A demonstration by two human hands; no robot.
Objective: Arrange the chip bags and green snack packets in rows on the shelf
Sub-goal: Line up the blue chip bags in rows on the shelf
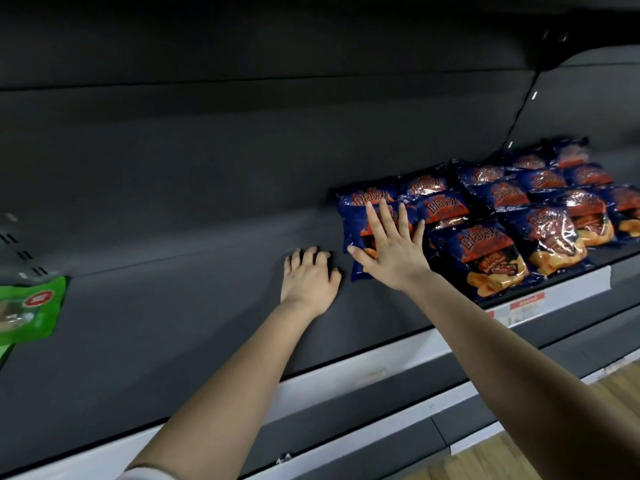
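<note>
Chip bag (355,223) beneath flat right hand (394,254), left hand (308,280) seemingly on shelf (173,306)

The green packet (31,311) is cut off by the left edge, its print blurred. The right grip (389,252) covers the middle of the leftmost chip bag (354,223). The rightmost bags (627,211) run past the right edge; the price label (526,304) is too blurred to read.

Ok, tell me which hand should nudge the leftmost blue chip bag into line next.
Probably right: the right hand lies flat on the leftmost chip bag, fingers spread, while the left hand rests on the bare shelf beside it.
</note>
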